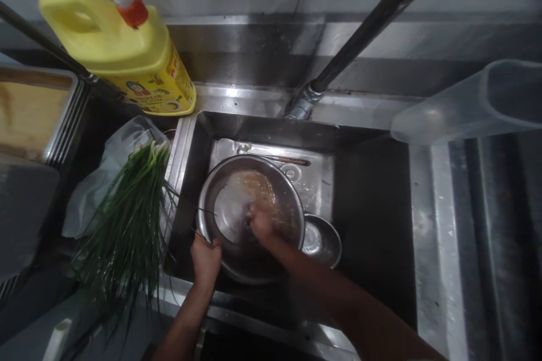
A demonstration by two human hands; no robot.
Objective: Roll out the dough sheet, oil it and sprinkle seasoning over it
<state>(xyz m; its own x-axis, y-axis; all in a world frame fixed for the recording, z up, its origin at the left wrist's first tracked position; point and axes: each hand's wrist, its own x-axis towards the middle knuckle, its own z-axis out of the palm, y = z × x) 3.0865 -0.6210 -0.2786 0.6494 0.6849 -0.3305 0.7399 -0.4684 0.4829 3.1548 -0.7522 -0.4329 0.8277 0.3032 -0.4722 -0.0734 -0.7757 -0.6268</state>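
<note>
A large round metal bowl (296, 194) sits tilted in the sink (372, 208), with a little brownish, wet residue on its inner wall. My left hand (206, 256) grips the bowl's near left rim, thumb over the edge. Inside the bowl is my right hand (260, 223), smeared by motion and looking closed near the bottom. Something dark shows by its fingers, too blurred to name. A smaller metal bowl (328, 240) lies partly under the large one, to the right. Behind them, a thin tool with a brown handle (296, 161) rests on the sink floor.
Left of the sink, a bunch of long green stalks (122, 225) lies on a clear plastic bag (84, 208), some hanging over the edge. A yellow jug (127, 62) with a red pump stands behind. A translucent plastic container (444, 104) is at right, near a metal pipe (359, 36).
</note>
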